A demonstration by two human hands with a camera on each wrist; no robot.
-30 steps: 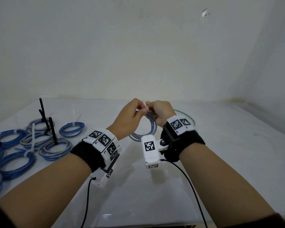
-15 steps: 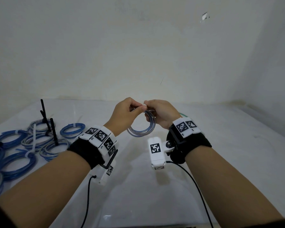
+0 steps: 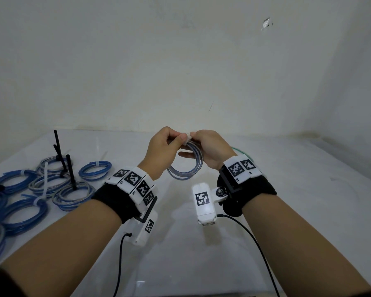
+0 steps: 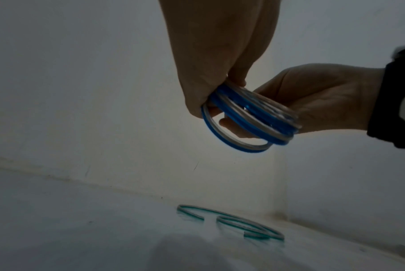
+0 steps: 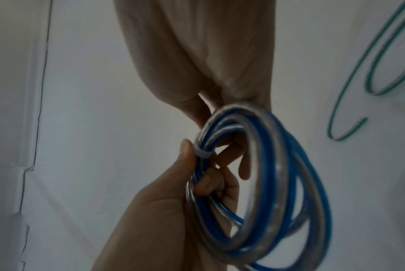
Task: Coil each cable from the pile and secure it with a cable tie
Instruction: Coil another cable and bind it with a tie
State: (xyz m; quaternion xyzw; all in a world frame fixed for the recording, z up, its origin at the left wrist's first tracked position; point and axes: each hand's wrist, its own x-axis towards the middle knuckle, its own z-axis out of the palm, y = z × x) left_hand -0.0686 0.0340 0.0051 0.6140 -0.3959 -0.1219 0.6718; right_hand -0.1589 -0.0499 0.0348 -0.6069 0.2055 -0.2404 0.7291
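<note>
Hands met in the air above the tabletop [image 3: 266,211], holding one coiled cable [image 3: 185,166] between them. That coil, blue and silver, hung from the fingers, clear of the tabletop. The left hand [image 3: 164,150] pinched the coil's top with thumb and curled fingers; the right hand [image 3: 210,147] gripped the same spot from the other side, fingers curled, one finger passing through the loop. A white cable tie [image 5: 202,153] was wrapped round the strands at the point where the two hands touched; the right wrist view showed it as a narrow band beside the left thumb. How tightly it sat could not be told.

Left of the held coil, a group of tied coils [image 3: 41,189] lay flat on the tabletop, some blue, some blue and silver, with black and white tie tails standing up from them. Beyond the held coil, behind the right hand, a loose green cable [image 4: 229,221] lay uncoiled on the tabletop near the wall [image 3: 180,61].
</note>
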